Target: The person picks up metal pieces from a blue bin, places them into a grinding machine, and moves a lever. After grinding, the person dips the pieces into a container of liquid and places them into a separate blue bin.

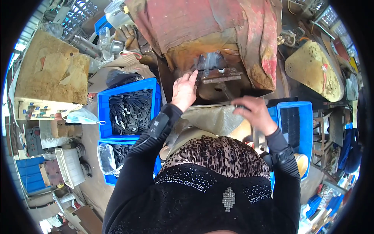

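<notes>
Head view: I watched a bar [223,79].
Left hand [184,90] was beside it, right hand [255,112] blurred; I couldn't tell either grip.

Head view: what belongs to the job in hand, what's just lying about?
Probably the job:
- metal bar fixture, at the left grip
- metal rod, near the right grip
- black strips in a blue bin

Probably just lying about:
- face mask
- work glove
- clear plastic tub

Below red cloth [194,19]: two hands [185,90] [255,112]. Lower left of cloth: two blue bins [103,117] [110,179], one face mask [83,116].
</notes>
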`<act>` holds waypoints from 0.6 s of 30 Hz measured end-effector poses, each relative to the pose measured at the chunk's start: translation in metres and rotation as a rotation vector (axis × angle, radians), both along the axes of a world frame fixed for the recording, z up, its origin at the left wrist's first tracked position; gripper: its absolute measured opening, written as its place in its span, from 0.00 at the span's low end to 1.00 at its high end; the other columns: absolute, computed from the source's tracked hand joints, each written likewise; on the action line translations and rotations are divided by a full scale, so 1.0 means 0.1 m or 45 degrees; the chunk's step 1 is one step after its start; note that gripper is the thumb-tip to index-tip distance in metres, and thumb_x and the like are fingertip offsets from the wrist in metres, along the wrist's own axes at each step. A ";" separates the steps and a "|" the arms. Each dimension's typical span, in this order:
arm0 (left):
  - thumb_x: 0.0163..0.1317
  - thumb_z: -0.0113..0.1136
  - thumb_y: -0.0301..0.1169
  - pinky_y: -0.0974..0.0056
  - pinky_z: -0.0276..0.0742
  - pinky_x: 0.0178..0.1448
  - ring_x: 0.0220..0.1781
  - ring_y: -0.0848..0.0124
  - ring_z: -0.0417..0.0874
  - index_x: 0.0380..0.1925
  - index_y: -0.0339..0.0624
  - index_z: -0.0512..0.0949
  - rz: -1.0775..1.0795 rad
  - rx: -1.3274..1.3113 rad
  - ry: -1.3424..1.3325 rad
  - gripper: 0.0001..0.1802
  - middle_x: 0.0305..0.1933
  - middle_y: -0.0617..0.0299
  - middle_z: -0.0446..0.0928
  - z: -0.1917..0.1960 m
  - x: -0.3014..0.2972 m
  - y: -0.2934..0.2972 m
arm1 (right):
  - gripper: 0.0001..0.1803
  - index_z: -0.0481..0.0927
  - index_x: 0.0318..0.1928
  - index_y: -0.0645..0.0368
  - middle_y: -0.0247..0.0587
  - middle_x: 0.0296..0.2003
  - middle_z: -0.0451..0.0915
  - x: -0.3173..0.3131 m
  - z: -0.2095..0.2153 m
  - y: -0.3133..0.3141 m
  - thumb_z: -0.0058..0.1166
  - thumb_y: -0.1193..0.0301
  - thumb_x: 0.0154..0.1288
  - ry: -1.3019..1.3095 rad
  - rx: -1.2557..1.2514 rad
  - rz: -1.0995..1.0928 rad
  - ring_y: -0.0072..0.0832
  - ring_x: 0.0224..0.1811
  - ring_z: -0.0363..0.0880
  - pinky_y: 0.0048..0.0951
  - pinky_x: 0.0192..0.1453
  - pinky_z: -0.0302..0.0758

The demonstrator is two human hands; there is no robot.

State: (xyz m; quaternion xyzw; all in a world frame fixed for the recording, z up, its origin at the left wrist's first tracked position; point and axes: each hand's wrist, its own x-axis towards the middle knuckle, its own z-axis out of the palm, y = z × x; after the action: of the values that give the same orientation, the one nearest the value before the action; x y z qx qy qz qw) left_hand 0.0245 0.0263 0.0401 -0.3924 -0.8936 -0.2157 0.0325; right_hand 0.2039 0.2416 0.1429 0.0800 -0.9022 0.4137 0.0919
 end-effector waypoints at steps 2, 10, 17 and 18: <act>0.56 0.59 0.27 0.51 0.73 0.56 0.53 0.53 0.77 0.62 0.43 0.71 0.068 0.154 0.055 0.29 0.53 0.52 0.76 0.03 0.10 -0.09 | 0.11 0.83 0.43 0.63 0.43 0.34 0.84 -0.27 0.11 0.03 0.64 0.72 0.60 0.108 0.007 -0.035 0.30 0.36 0.84 0.28 0.43 0.77; 0.56 0.59 0.27 0.52 0.76 0.52 0.47 0.52 0.80 0.51 0.39 0.78 0.130 0.221 -0.040 0.20 0.45 0.50 0.80 -0.12 0.18 -0.21 | 0.12 0.84 0.46 0.60 0.22 0.30 0.78 -1.73 0.22 0.28 0.63 0.68 0.65 0.096 -0.433 -0.431 0.13 0.31 0.72 0.19 0.36 0.69; 0.57 0.59 0.29 0.52 0.77 0.51 0.45 0.50 0.81 0.43 0.39 0.81 0.147 0.232 -0.044 0.14 0.40 0.48 0.81 -0.23 0.17 -0.19 | 0.10 0.85 0.42 0.57 0.20 0.25 0.73 -2.46 0.05 0.51 0.64 0.66 0.63 0.127 -0.507 -0.416 0.11 0.25 0.64 0.18 0.30 0.60; 0.56 0.59 0.29 0.52 0.77 0.50 0.44 0.51 0.82 0.42 0.39 0.82 0.140 0.251 -0.028 0.13 0.38 0.48 0.81 -0.22 0.18 -0.19 | 0.09 0.85 0.42 0.57 0.18 0.23 0.71 -2.51 0.07 0.52 0.64 0.67 0.64 0.109 -0.538 -0.430 0.09 0.23 0.61 0.17 0.27 0.56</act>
State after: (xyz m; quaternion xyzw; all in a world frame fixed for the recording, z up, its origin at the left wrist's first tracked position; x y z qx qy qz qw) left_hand 0.0422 0.0075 0.0178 -0.3352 -0.8885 -0.3048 0.0730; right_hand -0.0467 0.2936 0.1496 -0.0749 -0.7917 0.5679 0.2124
